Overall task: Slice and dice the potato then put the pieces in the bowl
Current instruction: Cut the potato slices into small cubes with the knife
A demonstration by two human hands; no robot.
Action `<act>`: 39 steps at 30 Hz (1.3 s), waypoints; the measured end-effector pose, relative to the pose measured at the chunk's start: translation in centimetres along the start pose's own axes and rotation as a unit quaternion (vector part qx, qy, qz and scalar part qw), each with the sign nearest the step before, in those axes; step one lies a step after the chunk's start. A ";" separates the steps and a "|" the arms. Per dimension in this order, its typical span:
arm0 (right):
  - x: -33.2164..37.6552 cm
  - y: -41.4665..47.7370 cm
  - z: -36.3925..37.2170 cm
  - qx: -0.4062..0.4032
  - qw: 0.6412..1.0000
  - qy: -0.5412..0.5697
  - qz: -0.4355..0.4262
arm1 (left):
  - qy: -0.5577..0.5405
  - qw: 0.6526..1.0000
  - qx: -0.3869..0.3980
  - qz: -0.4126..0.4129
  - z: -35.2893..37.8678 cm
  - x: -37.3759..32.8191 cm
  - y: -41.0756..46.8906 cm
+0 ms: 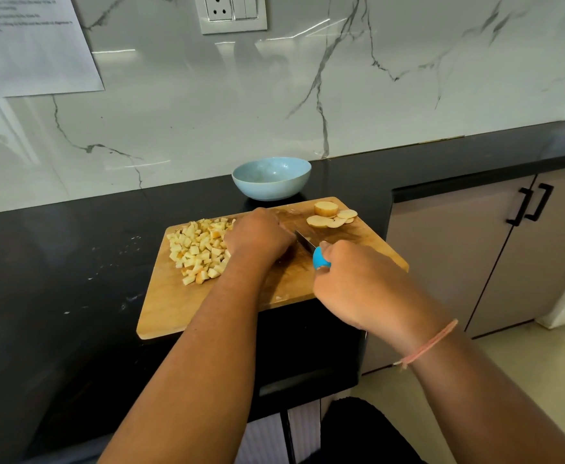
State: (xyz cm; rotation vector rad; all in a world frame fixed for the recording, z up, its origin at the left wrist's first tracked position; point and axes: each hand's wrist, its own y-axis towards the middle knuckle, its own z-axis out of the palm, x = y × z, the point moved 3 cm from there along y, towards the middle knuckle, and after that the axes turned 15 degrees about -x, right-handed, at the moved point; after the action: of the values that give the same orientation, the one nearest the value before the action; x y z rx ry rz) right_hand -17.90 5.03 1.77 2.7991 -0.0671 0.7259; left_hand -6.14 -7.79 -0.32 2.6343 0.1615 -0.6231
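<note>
The cutting board (174, 309) was matt wood on a polished black counter (56, 262). The veined wall (207, 112) across the top shone glossy. The knife (318, 256) had a metal blade and a smooth blue plastic handle.

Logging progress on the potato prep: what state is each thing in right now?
Bowl: empty, behind the cutting board.
Diced potato: piled on the board's left side.
Potato slices: undiced, at the board's far right.
Potato end piece: unsliced, beside the slices.
Knife: gripped by the right hand, blade beside the left hand.
Left hand: curled on the board; what it covers is hidden.
Cabinet doors: shut.
</note>
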 end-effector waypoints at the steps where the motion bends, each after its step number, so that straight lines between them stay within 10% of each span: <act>1: -0.2 -0.2 -0.3 0.008 1.000 0.004 0.007 | -0.001 1.000 0.001 0.000 0.1 0.0 0.0; 23: 1.7 -1.9 2.2 -0.050 0.996 -0.012 -0.077 | -0.012 0.992 -0.123 -0.026 -2.1 1.4 0.7; 39: -4.3 4.9 -0.8 -0.147 0.979 0.140 0.039 | 0.066 0.994 -0.027 0.087 -0.3 -0.4 -0.2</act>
State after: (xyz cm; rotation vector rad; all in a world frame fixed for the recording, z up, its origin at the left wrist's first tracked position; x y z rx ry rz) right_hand -22.59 0.40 1.46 2.4042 -0.2139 1.0288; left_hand -6.39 -7.48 0.02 2.6017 -0.0120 -0.3819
